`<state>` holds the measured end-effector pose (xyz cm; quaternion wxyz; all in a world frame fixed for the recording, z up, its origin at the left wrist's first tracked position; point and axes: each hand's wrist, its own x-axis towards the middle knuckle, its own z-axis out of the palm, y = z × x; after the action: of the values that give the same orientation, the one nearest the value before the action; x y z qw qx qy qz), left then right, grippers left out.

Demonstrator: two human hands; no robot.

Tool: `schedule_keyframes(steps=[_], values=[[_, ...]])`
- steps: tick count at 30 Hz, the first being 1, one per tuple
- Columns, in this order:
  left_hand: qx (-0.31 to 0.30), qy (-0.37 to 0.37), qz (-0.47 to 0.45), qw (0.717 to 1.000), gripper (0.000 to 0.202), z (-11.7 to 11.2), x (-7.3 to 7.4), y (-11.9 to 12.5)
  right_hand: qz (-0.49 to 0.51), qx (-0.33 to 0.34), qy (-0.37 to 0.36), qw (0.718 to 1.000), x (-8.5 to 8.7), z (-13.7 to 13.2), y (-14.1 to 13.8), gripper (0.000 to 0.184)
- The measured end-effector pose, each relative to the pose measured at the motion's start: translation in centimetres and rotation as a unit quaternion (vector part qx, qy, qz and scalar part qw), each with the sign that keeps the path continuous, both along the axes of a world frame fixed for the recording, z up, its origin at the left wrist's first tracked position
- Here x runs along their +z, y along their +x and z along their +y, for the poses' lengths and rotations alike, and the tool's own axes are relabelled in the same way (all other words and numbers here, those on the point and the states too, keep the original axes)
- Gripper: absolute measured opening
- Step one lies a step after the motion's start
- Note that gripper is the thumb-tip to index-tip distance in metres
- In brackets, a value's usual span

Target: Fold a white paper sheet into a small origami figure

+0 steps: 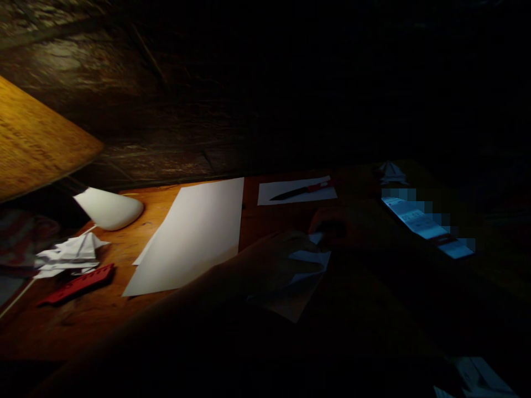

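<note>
- Paper (309, 266) lay under the fingers (296, 239).
- Beyond them, a slip (286, 186) bore a knife (302, 191).
- Left of them lay sheets (194, 237), then a lamp (114, 209), folds (74, 254) before it.
- Right of them lay a phone (427, 221).

A white paper (301, 293), partly folded, lies slanted in shadow

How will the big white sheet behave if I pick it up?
The sheet looks thin, so it would probably be light and floppy. Lying nearly flat, it may be awkward to get a fingertip under. A second sheet seems to peek out at its left edge and might drag along.
</note>
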<state>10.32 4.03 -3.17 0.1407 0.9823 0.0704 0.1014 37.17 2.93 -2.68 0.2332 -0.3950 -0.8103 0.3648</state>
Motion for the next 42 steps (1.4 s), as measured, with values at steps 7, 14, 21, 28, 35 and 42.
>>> schedule_keyframes(steps=[7,14,21,28,35,42], values=[[0.009,0.034,-0.009,0.999,0.051,-0.1,-0.3,0.1,-0.012,-0.005,0.001,1.000,0.7,-0.3,-0.3,0.023],[0.009,0.005,-0.021,1.000,0.050,-0.3,-0.1,0.1,0.028,0.014,0.036,0.999,-0.5,0.0,-0.4,0.018],[0.024,-0.039,-0.024,0.999,0.048,-0.4,0.0,0.2,-0.014,0.032,0.076,0.996,-0.5,-0.3,-0.7,0.047],[0.005,-0.096,-0.057,0.994,0.046,0.6,0.6,-0.3,-0.034,0.029,0.073,0.996,-1.0,-0.1,-0.9,0.048],[0.089,-0.131,-0.080,0.984,0.027,2.6,1.6,-2.0,-0.041,0.030,0.053,0.997,-0.2,-0.5,-0.7,0.058],[0.061,-0.109,-0.076,0.989,0.020,3.2,1.0,-2.3,-0.050,0.043,0.058,0.996,0.2,-0.4,-0.6,0.051]])
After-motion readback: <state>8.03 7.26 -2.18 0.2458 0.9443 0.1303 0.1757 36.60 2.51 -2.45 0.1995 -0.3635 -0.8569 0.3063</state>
